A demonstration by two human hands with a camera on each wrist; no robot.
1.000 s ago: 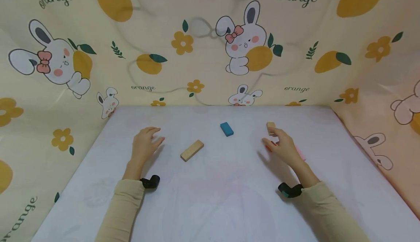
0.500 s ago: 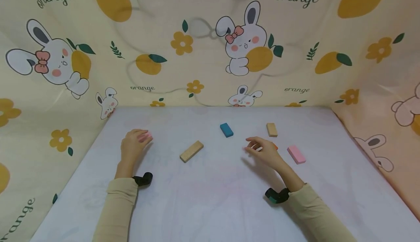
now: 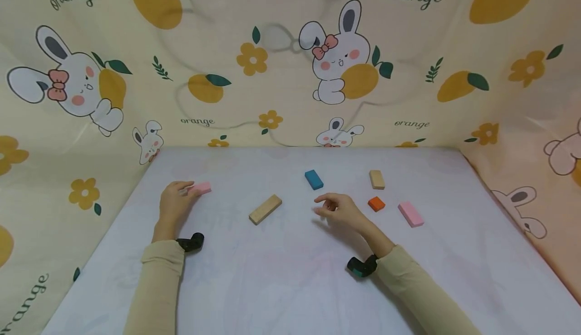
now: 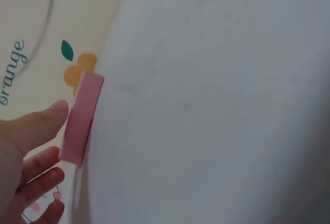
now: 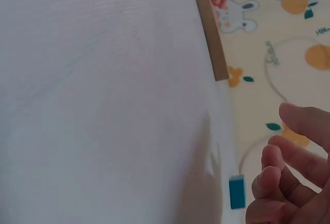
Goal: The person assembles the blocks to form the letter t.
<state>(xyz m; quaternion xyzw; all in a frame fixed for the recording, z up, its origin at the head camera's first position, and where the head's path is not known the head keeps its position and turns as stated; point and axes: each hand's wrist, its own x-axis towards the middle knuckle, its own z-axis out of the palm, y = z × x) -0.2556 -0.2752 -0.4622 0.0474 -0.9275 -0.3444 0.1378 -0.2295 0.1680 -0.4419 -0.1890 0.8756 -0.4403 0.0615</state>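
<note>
At the left of the frame, the left hand [image 3: 174, 203] has its fingers parted just beside a pink block [image 3: 201, 188] on the desk [image 3: 272, 274]; whether they touch is unclear. A long wooden block [image 3: 265, 209] lies left of centre, then a blue block [image 3: 313, 179]. Right of centre, the right hand [image 3: 344, 212] hangs with fingers loosely bent, thumb apart. Farther right lie an orange block [image 3: 376, 204], a short wooden block [image 3: 376, 179] and another pink piece [image 3: 410, 214].

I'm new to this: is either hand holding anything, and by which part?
Nothing appears held: the left hand, spread, is at one end of a pink rectangular block; the right hand is empty.
</note>
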